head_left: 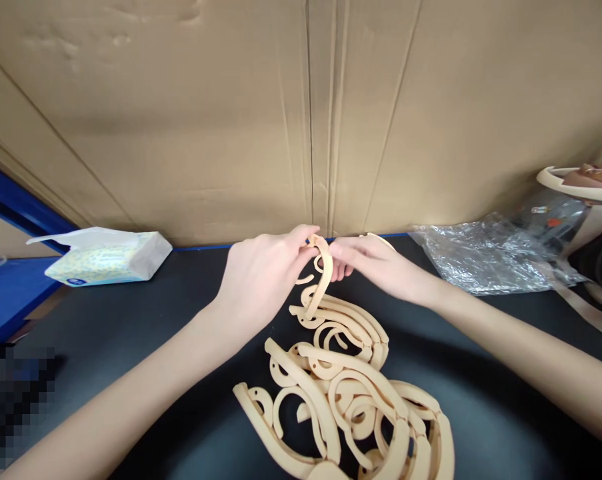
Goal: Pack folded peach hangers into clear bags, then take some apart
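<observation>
My left hand (268, 270) pinches the upper end of a curved beige plastic piece (323, 273) between thumb and fingers. Against the right side of the same piece is my right hand (363, 260), its fingers curled and partly hidden behind the piece. Another beige edge shows behind my right hand. Below both hands, several beige curved pieces with hooks and rings (351, 320) lie overlapping on the black table surface (181, 320). Nearer to me is a larger pile of similar beige pieces (305, 387), some joined end to end.
At the left lies a tissue pack (108, 257) near a blue frame (23, 200). Clear plastic wrapping (485, 257) sits at the back right, beside a strap and a bag with brown and clear items. Brown cardboard (205, 120) stands behind the table.
</observation>
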Demonstrator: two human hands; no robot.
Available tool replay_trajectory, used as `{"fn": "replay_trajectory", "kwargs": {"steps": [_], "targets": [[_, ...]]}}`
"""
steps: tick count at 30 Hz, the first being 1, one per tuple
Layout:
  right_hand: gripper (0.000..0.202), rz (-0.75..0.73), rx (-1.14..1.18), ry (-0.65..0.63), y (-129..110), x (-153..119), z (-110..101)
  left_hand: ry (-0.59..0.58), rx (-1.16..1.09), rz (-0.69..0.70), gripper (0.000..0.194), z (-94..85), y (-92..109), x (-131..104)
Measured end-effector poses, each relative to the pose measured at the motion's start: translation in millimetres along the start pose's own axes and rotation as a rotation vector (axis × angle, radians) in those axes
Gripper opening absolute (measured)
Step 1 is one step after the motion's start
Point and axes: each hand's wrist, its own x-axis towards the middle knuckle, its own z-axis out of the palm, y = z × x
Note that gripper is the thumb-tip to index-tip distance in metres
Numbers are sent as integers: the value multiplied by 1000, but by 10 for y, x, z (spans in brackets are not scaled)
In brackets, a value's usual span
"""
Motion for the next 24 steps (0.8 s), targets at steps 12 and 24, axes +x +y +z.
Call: {"fn": "replay_trajectory", "kwargs": {"steps": [12, 24], "targets": [[27, -113, -261, 374, -134, -67, -321, -309, -847, -134, 20, -106, 4, 149], [29, 125, -9, 289, 272, 141, -405, -287, -697, -151, 24, 782, 59, 212]]}}
